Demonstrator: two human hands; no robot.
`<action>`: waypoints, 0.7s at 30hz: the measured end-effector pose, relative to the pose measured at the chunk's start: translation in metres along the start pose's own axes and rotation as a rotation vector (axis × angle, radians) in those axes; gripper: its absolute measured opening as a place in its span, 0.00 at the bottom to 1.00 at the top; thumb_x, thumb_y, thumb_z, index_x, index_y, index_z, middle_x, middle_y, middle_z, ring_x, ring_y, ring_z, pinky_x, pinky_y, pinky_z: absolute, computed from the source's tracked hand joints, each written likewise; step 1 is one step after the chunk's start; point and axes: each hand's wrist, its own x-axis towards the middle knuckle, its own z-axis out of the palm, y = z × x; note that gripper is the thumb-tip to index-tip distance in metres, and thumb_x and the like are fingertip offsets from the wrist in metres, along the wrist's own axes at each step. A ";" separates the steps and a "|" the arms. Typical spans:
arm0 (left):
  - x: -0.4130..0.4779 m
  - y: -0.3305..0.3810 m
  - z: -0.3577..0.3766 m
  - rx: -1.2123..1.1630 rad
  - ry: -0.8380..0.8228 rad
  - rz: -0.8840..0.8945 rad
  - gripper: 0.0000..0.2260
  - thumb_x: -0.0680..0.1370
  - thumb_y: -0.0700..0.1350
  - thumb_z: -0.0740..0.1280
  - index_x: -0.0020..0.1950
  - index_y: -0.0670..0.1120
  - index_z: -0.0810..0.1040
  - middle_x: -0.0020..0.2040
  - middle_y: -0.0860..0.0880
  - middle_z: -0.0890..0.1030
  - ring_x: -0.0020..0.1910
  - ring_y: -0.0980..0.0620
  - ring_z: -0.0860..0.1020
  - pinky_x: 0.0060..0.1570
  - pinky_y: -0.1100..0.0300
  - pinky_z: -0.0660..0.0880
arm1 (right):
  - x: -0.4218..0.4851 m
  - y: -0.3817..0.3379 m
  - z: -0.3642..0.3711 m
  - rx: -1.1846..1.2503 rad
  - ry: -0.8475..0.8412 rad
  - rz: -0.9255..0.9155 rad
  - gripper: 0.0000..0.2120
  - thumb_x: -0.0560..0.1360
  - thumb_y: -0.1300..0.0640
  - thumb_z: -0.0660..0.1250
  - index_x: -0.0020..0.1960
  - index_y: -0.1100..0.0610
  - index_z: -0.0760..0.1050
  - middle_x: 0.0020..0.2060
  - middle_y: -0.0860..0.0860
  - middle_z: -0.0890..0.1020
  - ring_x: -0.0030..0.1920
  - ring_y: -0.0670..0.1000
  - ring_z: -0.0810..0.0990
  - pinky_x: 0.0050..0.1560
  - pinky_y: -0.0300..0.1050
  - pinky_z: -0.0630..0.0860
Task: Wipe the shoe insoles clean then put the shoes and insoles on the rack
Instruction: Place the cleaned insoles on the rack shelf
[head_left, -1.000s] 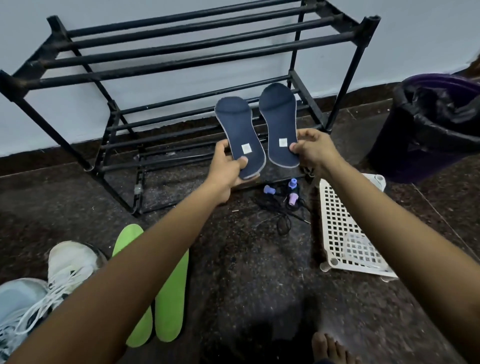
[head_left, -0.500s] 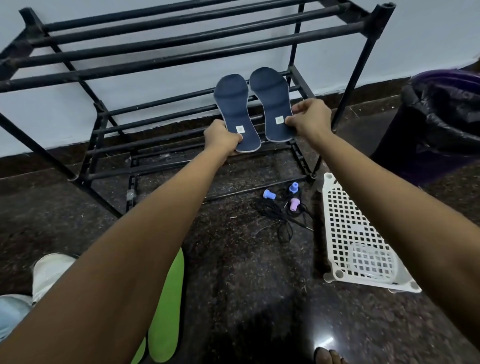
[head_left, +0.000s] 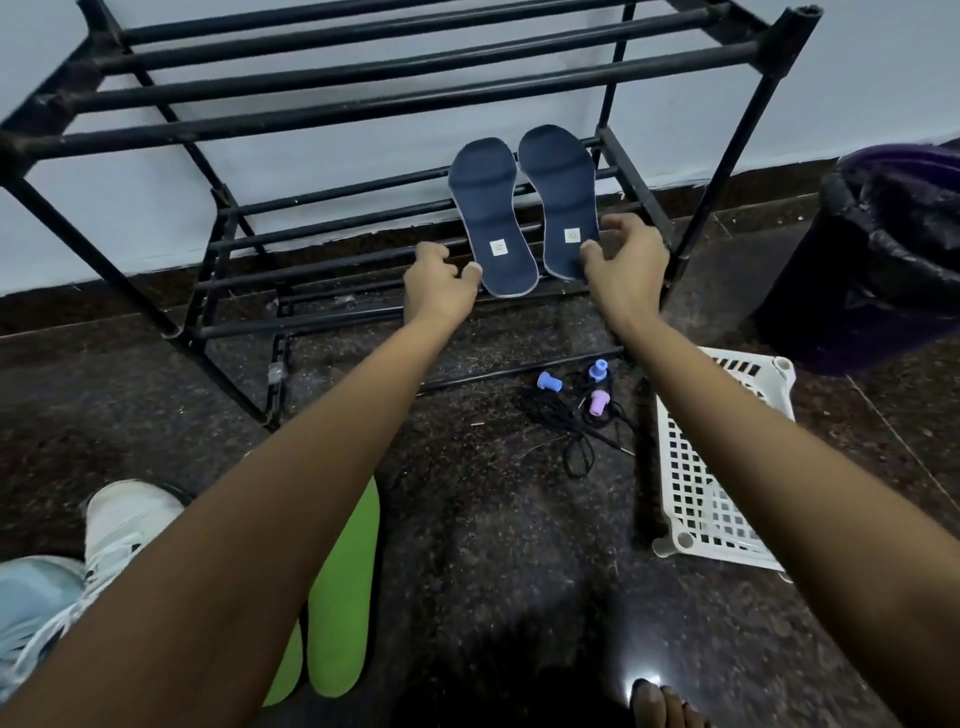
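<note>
Two navy insoles lie side by side on the middle shelf of the black rack (head_left: 363, 109), toes toward the wall: the left insole (head_left: 488, 208) and the right insole (head_left: 558, 182). My left hand (head_left: 439, 283) hovers just left of the left insole's heel, fingers loosely curled and holding nothing. My right hand (head_left: 626, 265) is beside the right insole's heel with its thumb tip at the edge, not gripping it. Two green insoles (head_left: 340, 597) lie on the floor under my left arm. A white shoe (head_left: 124, 525) and a pale blue shoe (head_left: 31, 587) sit at the lower left.
A white plastic basket (head_left: 696, 478) lies on the dark stone floor at right. Behind it stands a purple bin with a black bag (head_left: 893, 249). A black cord with small plastic plugs (head_left: 566, 415) lies in front of the rack. My bare foot (head_left: 660, 706) shows at the bottom.
Both hands carried the navy insoles forward and laid them on the middle shelf. The fingers have since come off the heels and the hands sit beside them.
</note>
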 end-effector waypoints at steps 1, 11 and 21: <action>-0.007 -0.006 -0.007 -0.014 0.008 0.010 0.20 0.78 0.50 0.67 0.67 0.43 0.69 0.57 0.47 0.79 0.54 0.49 0.77 0.49 0.59 0.71 | -0.016 -0.002 0.001 0.020 0.004 -0.026 0.14 0.72 0.58 0.67 0.57 0.58 0.77 0.48 0.53 0.79 0.51 0.56 0.77 0.57 0.56 0.73; -0.124 -0.143 -0.079 0.124 -0.115 -0.188 0.14 0.76 0.45 0.70 0.58 0.40 0.73 0.48 0.45 0.79 0.54 0.43 0.78 0.48 0.58 0.71 | -0.214 0.001 0.029 0.043 -0.570 -0.055 0.14 0.71 0.61 0.70 0.56 0.59 0.77 0.47 0.55 0.78 0.48 0.56 0.78 0.52 0.39 0.71; -0.224 -0.261 -0.136 0.559 -0.237 -0.587 0.26 0.75 0.45 0.70 0.68 0.33 0.69 0.66 0.36 0.73 0.64 0.38 0.74 0.57 0.52 0.72 | -0.347 0.019 0.066 -0.225 -1.107 0.199 0.17 0.73 0.50 0.70 0.54 0.62 0.76 0.47 0.57 0.83 0.46 0.54 0.82 0.47 0.44 0.77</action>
